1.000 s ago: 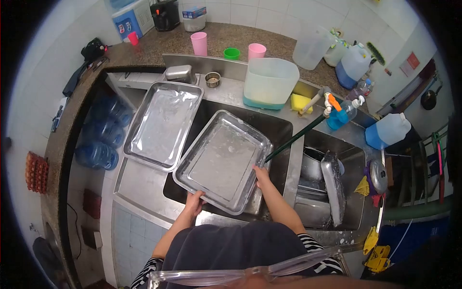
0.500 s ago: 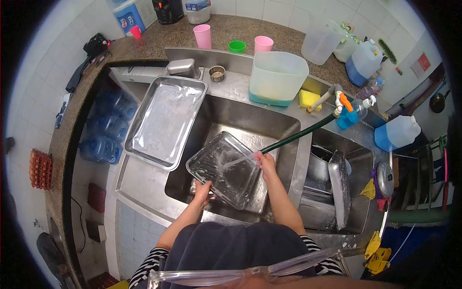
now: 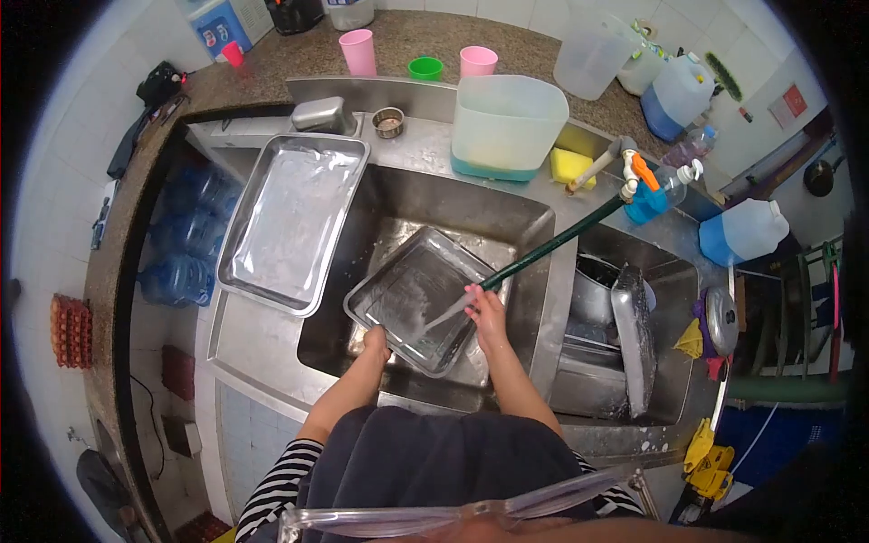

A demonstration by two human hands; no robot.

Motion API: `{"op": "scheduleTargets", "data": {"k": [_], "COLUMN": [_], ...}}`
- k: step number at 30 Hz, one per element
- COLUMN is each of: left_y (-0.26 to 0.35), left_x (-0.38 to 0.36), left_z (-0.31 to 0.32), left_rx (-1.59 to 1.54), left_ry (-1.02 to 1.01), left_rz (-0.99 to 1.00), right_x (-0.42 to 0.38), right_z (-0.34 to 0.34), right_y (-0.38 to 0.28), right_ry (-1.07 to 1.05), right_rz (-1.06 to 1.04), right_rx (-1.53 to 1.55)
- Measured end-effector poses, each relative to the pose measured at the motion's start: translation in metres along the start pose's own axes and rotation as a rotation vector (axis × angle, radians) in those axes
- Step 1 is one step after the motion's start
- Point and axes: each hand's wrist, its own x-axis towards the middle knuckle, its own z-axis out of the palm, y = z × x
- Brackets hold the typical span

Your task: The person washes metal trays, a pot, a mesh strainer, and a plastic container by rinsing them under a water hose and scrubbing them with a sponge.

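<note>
Over the left sink basin (image 3: 362, 213), my left hand (image 3: 377, 344) grips the near left edge of a metal tray (image 3: 398, 294), which lies tilted in the basin. My right hand (image 3: 487, 315) is closed around the end of a green hose (image 3: 561, 237), just above the tray's right side. Water sprays from the hose end onto the tray's inner surface. The hose runs up to a tap with an orange handle (image 3: 644, 172).
A larger metal tray (image 3: 290, 222) rests left of the basin. Behind stand a clear plastic tub (image 3: 507, 131), a yellow sponge (image 3: 572, 168) and cups. The right basin (image 3: 665, 271) holds metal pans. A jug with blue liquid (image 3: 744, 231) stands at the right.
The tray looks less covered in foam. The hose end and my right hand have shifted slightly left in view, and the whole view has moved a little.
</note>
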Motion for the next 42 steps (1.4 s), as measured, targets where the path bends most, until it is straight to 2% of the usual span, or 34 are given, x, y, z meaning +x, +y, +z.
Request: {"op": "scheduleTargets", "data": {"k": [2,4,6,8,9,10,12,13,18,20,21,22,24,25,26,28,29,30,32,33,34,36,37,38,40,41,42], "left_y": [-0.003,-0.002,-0.001,0.002,0.003,0.005,0.009,0.015,0.023,0.028,0.033,0.034,0.043,0.042,0.04,0.038,0.041,0.045,0.057,0.064,0.065,0.063,0.058,0.05,0.043,0.044,0.044], "left_x": [0.003,-0.002,-0.013,-0.022,-0.03,-0.036,-0.048,-0.058,-0.052,-0.04,-0.05,-0.042,-0.038,-0.045,-0.047,-0.048,-0.048,-0.05,-0.055,-0.061,-0.065,-0.071,-0.06,-0.049,-0.043,-0.04,-0.042], "left_z": [0.0,0.002,0.008,0.013,0.021,0.026,0.032,0.042,0.037,0.026,0.027,0.021,0.009,0.009,0.011,0.012,0.011,0.011,0.009,0.01,0.014,0.021,0.015,0.011,0.01,0.009,0.009], "left_rx": [0.0,0.032,0.109,0.276,0.311,0.313,0.534,0.456,0.322,0.318,0.412,0.417,0.823,0.936,0.939,0.601,0.526,0.523,0.295,0.415,0.409,0.593,0.629,0.63,0.95,1.08,1.083], "left_ry": [-0.004,-0.101,-0.084,-0.046,0.147,0.145,0.16,0.116,0.09,0.212,0.313,0.31,0.375,0.392,0.396,0.111,-0.007,-0.002,-0.384,-0.439,-0.438,-0.327,-0.417,-0.424,-0.324,-0.32,-0.329], "left_rz": [-0.025,-0.128,-0.12,0.018,0.244,0.244,0.817,0.881,0.85,0.757,0.798,0.803,0.731,0.858,0.857,0.968,0.768,0.768,0.27,0.224,0.221,0.235,0.372,0.372,0.808,0.854,0.858], "right_x": [0.011,0.02,0.021,0.017,0.012,0.008,0.001,0.0,0.016,0.028,0.036,0.046,0.066,0.074,0.08,0.082,0.079,0.071,0.052,0.045,0.037,0.021,0.015,0.012,0.007,0.007,0.011], "right_z": [0.013,0.028,0.037,0.041,0.04,0.037,0.032,0.032,0.044,0.049,0.05,0.05,0.05,0.05,0.048,0.047,0.045,0.044,0.037,0.032,0.028,0.019,0.015,0.013,0.012,0.014,0.016], "right_y": [0.0,-0.004,-0.007,-0.013,-0.014,-0.015,-0.016,-0.017,-0.019,-0.017,-0.016,-0.013,-0.011,-0.01,-0.009,-0.014,-0.013,-0.015,-0.016,-0.014,-0.014,-0.017,-0.019,-0.019,-0.021,-0.023,-0.023], "right_ry": [-0.024,-0.043,-0.039,-0.051,-0.048,-0.047,-0.05,-0.058,-0.036,-0.015,0.012,0.015,0.035,0.065,0.064,0.099,0.077,0.073,-0.008,-0.013,-0.013,-0.019,-0.039,-0.035,-0.045,-0.057,-0.052], "right_rz": [0.007,0.007,-0.005,0.025,0.054,0.052,0.108,0.12,0.11,0.116,0.125,0.122,0.097,0.081,0.085,0.094,0.127,0.13,0.169,0.175,0.176,0.184,0.193,0.188,0.219,0.214,0.207], "right_rx": [0.039,0.099,0.136,0.203,0.231,0.233,0.251,0.256,0.288,0.256,0.265,0.272,0.236,0.217,0.219,0.174,0.204,0.201,0.222,0.199,0.192,0.132,0.098,0.1,0.056,0.064,0.069]}}
